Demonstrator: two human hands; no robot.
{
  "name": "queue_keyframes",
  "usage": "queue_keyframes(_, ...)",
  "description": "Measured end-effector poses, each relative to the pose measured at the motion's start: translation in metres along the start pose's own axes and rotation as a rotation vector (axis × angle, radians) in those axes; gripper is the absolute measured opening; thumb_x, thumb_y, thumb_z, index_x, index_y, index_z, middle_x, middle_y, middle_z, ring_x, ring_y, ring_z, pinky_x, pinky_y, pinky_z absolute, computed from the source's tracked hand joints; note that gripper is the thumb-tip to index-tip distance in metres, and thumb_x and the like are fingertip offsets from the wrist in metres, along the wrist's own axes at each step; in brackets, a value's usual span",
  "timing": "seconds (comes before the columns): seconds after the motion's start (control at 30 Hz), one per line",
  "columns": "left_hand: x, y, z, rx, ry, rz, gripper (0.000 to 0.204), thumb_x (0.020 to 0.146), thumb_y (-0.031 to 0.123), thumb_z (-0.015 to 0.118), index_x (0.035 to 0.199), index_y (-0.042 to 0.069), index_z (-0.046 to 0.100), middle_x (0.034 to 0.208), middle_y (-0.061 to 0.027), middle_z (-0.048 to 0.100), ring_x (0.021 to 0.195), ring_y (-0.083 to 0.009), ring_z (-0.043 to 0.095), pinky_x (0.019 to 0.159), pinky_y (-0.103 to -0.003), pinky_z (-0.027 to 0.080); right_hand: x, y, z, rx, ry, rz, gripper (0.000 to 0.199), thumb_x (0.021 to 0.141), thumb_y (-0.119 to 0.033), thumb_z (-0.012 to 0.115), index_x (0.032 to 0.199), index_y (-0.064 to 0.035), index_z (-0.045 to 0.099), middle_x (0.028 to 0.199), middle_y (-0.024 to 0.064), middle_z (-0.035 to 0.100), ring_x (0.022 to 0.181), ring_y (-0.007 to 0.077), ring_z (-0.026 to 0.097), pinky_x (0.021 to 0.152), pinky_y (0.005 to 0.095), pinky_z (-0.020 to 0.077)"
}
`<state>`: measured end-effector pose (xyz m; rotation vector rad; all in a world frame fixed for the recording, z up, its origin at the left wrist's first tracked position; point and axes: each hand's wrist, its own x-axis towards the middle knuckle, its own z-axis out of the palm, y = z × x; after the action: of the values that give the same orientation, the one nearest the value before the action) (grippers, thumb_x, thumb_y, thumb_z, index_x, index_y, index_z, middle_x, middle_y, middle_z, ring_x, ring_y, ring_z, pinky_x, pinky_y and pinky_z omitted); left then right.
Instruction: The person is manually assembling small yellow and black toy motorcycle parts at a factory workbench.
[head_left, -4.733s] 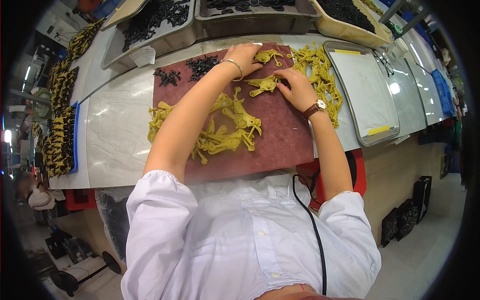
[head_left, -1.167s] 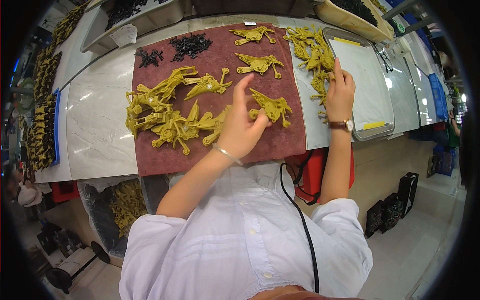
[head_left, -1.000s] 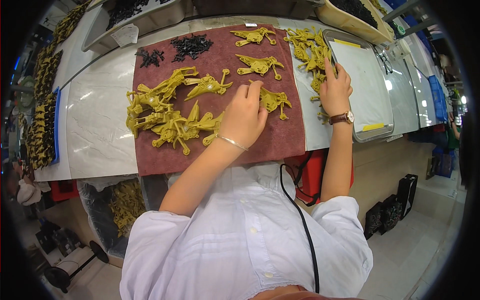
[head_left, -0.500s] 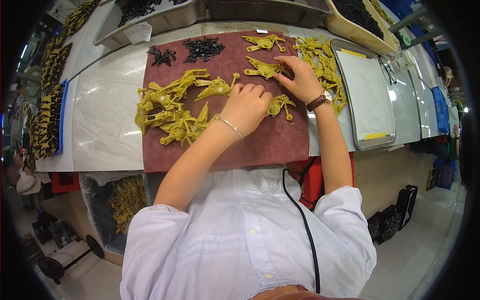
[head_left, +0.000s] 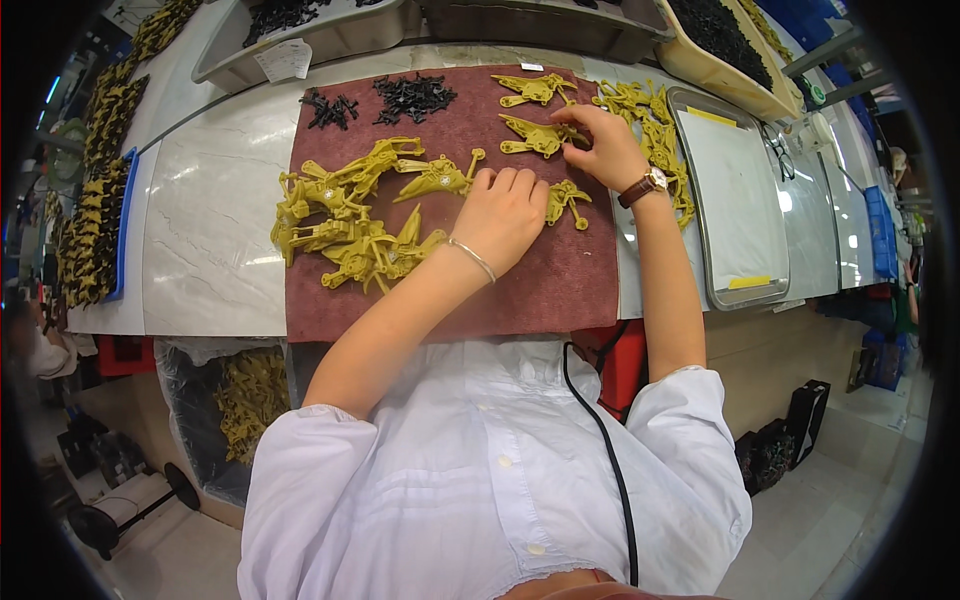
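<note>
Pale marble tabletop [head_left: 200,230] carries a dark red mat [head_left: 560,285] that takes up most of the work area; a grey metal tray [head_left: 735,200] lies at 3 o'clock of the mat, bare except for a small yellow strip, and grey bins [head_left: 330,40] with black bits run along 12 o'clock. On the mat, a heap of mustard-yellow plastic parts [head_left: 345,215] sits at 9 o'clock of the hands, looks like the bigger, put-together lot. A second loose pile of yellow parts [head_left: 650,130] lies at the mat's 2 o'clock edge, between mat and tray, so judged still plenty left to go through. Two single yellow pieces [head_left: 535,90] lie apart near 12 o'clock, and small black clips [head_left: 415,95] sit in two clumps at 11 o'clock, untouched. Left hand [head_left: 505,215] lies palm down at mat centre, grip narrow, fingertips pressing on a yellow piece [head_left: 440,180], with another small one [head_left: 565,200] just beside it at 3 o'clock. Right hand [head_left: 605,145], with wristwatch, is at 1 o'clock of the left, grip pinched on the end of a yellow part [head_left: 530,135]. Judged mid-run: roughly half sorted, tray not yet filled.
</note>
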<state>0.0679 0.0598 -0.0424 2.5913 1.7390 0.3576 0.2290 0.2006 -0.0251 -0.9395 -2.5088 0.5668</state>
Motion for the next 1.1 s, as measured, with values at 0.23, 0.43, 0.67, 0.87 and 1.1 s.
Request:
queue_keyframes(0.23, 0.009, 0.001, 0.013, 0.083, 0.302, 0.026, 0.020, 0.079, 0.019, 0.058, 0.096, 0.007, 0.058, 0.094, -0.0077, 0.056, 0.093, -0.0219, 0.053, 0.080, -0.038, 0.038, 0.002, 0.009, 0.000, 0.082, 0.005, 0.003, 0.039, 0.073, -0.002, 0.063, 0.112, -0.0074, 0.062, 0.103, 0.0100, 0.066, 0.088, 0.0207, 0.064, 0.078, 0.0302, 0.0505)
queue_keyframes(0.43, -0.034, 0.002, -0.047, -0.179, 0.107, -0.051, 0.049, 0.073, 0.026, 0.071, 0.115, 0.007, 0.054, 0.116, -0.0111, 0.052, 0.109, -0.0284, 0.049, 0.092, -0.041, 0.037, -0.025, -0.015, -0.012, 0.109, 0.163, -0.016, 0.037, 0.079, -0.007, 0.066, 0.115, -0.0068, 0.062, 0.110, 0.0103, 0.064, 0.096, 0.0205, 0.063, 0.083, 0.0299, 0.0494)
queue_keyframes(0.67, -0.081, -0.008, -0.044, -0.247, 0.008, -0.125, 0.059, 0.071, 0.013, 0.072, 0.126, 0.005, 0.050, 0.111, -0.0110, 0.059, 0.102, -0.0255, 0.056, 0.096, -0.042, 0.036, -0.070, -0.091, -0.003, 0.347, -0.073, -0.151, 0.037, 0.072, -0.001, 0.062, 0.109, -0.0028, 0.061, 0.111, 0.0142, 0.062, 0.103, 0.0319, 0.060, 0.088, 0.0363, 0.0489)
queue_keyframes(0.87, -0.084, -0.014, -0.054, -0.361, 0.168, -0.008, 0.061, 0.073, 0.011, 0.072, 0.129, 0.003, 0.049, 0.114, -0.0108, 0.061, 0.098, -0.0243, 0.059, 0.092, -0.036, 0.042, -0.094, -0.114, 0.017, 0.557, 0.034, -0.022, 0.036, 0.074, 0.003, 0.062, 0.108, -0.0038, 0.064, 0.108, 0.0147, 0.060, 0.092, 0.0258, 0.063, 0.074, 0.0310, 0.0540)
queue_keyframes(1.1, -0.094, -0.027, -0.079, -0.631, 0.284, -0.017, 0.067, 0.066, 0.010, 0.078, 0.127, 0.006, 0.052, 0.123, -0.0125, 0.056, 0.110, -0.0288, 0.056, 0.091, -0.036, 0.045, -0.121, -0.137, 0.026, 0.289, 0.311, -0.181, 0.034, 0.069, 0.004, 0.071, 0.102, 0.0028, 0.065, 0.090, 0.0148, 0.067, 0.078, 0.0263, 0.067, 0.068, 0.0308, 0.0547)
